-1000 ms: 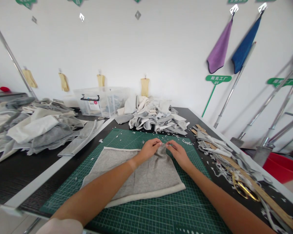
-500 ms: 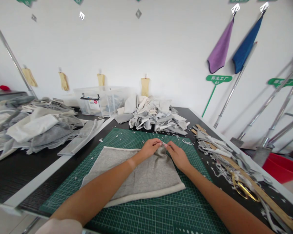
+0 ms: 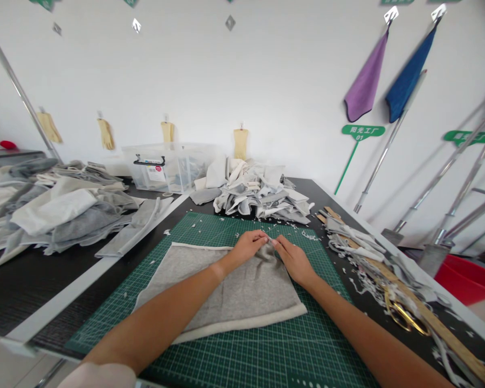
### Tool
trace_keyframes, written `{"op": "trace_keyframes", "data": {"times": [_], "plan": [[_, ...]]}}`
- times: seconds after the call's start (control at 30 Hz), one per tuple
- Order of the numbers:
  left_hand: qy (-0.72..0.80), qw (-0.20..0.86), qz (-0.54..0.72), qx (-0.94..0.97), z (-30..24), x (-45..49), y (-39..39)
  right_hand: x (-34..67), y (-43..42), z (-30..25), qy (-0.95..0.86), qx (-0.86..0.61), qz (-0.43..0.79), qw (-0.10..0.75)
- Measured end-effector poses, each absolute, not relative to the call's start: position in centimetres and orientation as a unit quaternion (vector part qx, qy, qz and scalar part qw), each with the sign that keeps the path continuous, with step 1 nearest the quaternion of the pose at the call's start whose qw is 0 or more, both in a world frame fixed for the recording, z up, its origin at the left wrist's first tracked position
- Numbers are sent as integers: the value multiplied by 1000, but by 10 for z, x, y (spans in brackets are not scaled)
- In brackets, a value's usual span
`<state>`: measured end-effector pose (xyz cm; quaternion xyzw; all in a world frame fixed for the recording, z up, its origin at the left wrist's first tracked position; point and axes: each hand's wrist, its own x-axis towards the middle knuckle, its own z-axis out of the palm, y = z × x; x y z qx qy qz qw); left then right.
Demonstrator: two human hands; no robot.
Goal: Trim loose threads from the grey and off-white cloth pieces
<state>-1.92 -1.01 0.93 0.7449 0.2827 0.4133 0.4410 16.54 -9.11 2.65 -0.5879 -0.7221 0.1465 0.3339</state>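
A grey fabric piece with a pale hem lies flat on the green cutting mat. My left hand pinches the far right corner of the fabric, fingers closed on its edge. My right hand meets it at the same corner, fingertips pressed onto the cloth right beside the left fingers. Both forearms stretch across the mat over the fabric.
A heap of grey and white offcuts sits beyond the mat, beside a clear plastic box. Stacked fabric fills the left table. Scraps, a wooden ruler and gold scissors lie along the right edge. A red bin stands lower right.
My right hand has slid a little left, closing the gap to the left hand at the fabric corner. The fabric stays put.
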Motion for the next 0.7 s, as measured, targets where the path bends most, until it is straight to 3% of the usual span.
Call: {"op": "trace_keyframes", "data": {"times": [0.7], "plan": [[305,418,435,737,16,-19,-17,168,-87,24,-681,-628,141,349]]}}
